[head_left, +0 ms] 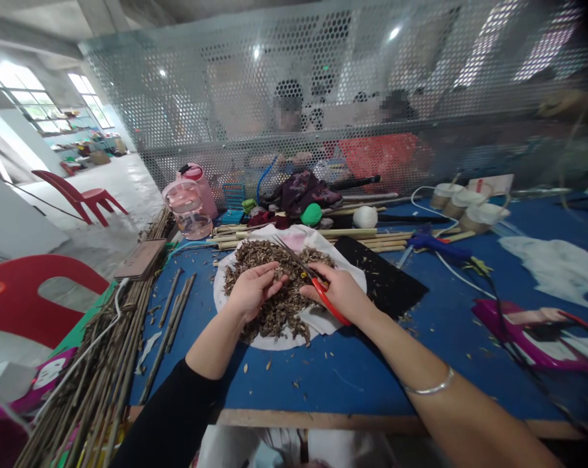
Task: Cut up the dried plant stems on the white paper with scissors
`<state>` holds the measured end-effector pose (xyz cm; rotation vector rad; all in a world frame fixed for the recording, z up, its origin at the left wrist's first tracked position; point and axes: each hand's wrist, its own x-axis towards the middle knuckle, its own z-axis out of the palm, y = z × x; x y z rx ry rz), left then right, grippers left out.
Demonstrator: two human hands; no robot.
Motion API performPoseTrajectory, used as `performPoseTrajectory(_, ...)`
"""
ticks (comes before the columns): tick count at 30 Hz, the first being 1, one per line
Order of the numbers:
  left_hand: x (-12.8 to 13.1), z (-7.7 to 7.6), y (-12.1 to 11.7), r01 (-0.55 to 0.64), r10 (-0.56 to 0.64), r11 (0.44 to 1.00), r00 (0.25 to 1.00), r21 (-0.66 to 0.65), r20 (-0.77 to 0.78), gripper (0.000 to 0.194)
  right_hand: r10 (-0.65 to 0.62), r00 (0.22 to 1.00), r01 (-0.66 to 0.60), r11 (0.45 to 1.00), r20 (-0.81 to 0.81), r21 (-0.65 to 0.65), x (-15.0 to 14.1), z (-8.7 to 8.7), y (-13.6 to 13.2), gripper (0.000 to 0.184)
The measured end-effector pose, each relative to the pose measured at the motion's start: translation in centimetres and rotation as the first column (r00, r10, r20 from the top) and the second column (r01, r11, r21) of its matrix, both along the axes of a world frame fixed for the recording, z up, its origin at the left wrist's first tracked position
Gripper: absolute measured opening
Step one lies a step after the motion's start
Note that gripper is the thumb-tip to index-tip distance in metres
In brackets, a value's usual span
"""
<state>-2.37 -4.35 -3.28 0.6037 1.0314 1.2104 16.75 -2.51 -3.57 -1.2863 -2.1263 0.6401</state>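
A heap of brown dried plant pieces (pixel 279 318) is spread over a round white cloth (pixel 269 343) on the blue table. My right hand (pixel 340 292) grips a pair of scissors (pixel 330 304) with red handles. Its dark blades point up and left over the heap and look slightly parted. Just left of them, my left hand (pixel 255 290) is half curled above the pieces, thumb and fingers drawn toward each other. Whatever lies between those fingertips is too small to make out. A black sheet (pixel 386 276) lies partly under the cloth's right side.
Thin sticks (pixel 113 351) lie bundled along the left edge, near a power bank (pixel 140 259). Behind the cloth are bamboo rods (pixel 366 242), a green yarn ball (pixel 311 214) and a pink jug (pixel 189 208). A blue glue gun (pixel 437 244) rests at right. Perforated metal (pixel 177 97) screens the back.
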Motion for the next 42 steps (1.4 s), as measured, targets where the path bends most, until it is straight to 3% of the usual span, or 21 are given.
performPoseTrajectory(5,-0.1,-0.1,0.0,-0.01,0.01,1.0,0.999,-0.004,-0.037,0.018,0.012,1.0,-0.012,1.0,-0.004,0.008,0.0,-0.1,0.0,0.059)
performPoseTrajectory(10,-0.4,-0.1,0.3,-0.007,0.008,1.0,0.999,-0.02,0.053,0.027,0.017,1.0,-0.017,1.0,-0.012,0.007,0.0,-0.2,0.0,0.057)
performPoseTrajectory(12,-0.4,-0.2,0.2,0.007,-0.007,1.0,1.0,0.013,-0.015,0.023,0.013,1.0,-0.013,1.0,-0.013,0.01,0.0,-0.2,0.0,0.056)
performPoseTrajectory(14,-0.3,-0.5,0.0,0.053,-0.037,0.996,0.972,0.065,-0.233,0.028,0.008,1.0,-0.008,1.0,-0.013,0.013,0.0,-0.2,0.0,0.055)
performPoseTrajectory(16,-0.1,-0.7,-0.3,0.144,-0.04,0.979,0.833,0.147,-0.551,0.034,0.011,1.0,-0.011,1.0,-0.011,0.011,0.0,-0.1,-0.1,0.053)
performPoseTrajectory(19,-0.2,-0.7,-0.5,0.299,0.126,0.905,0.492,0.303,-0.862,0.03,0.015,1.0,-0.015,1.0,-0.001,0.006,0.0,0.0,-0.1,0.05)
performPoseTrajectory(21,-0.5,-0.4,-0.2,0.298,0.262,0.883,0.33,0.363,-0.907,0.023,0.004,1.0,-0.004,1.0,0.009,0.014,0.0,0.1,0.0,0.052)
performPoseTrajectory(23,-1.0,-0.1,0.6,0.212,0.345,0.897,0.212,0.387,-0.915,0.021,-0.003,1.0,0.003,1.0,0.02,0.022,0.0,0.1,0.0,0.054)
performPoseTrajectory(26,-1.8,0.1,2.1,0.131,0.387,0.906,0.126,0.402,-0.913,0.019,0.005,1.0,-0.005,1.0,0.031,0.026,0.1,0.2,0.0,0.056)
performPoseTrajectory(28,-2.2,-0.1,3.0,0.145,0.366,0.913,0.13,0.382,-0.922,0.016,0.006,1.0,-0.007,1.0,0.03,0.027,0.1,0.2,-0.1,0.055)
performPoseTrajectory(31,-2.3,-0.6,3.6,0.125,0.324,0.928,0.196,0.351,-0.926,0.01,0.005,1.0,-0.006,0.999,0.027,0.035,0.1,0.2,-0.1,0.053)
performPoseTrajectory(37,-2.2,-0.2,2.6,0.039,0.372,0.916,0.287,0.399,-0.883,0.018,0.004,1.0,-0.004,1.0,0.022,0.018,0.2,0.3,-0.1,0.051)
performPoseTrajectory(39,-1.9,0.0,2.1,-0.015,0.373,0.918,0.377,0.397,-0.848,0.02,0.002,1.0,-0.002,1.0,0.021,0.006,0.1,0.4,-0.3,0.051)
performPoseTrajectory(42,-1.2,0.0,1.4,-0.088,0.293,0.946,0.636,0.311,-0.714,0.021,0.019,1.0,-0.018,1.0,0.008,-0.017,-0.2,0.5,-0.5,0.051)
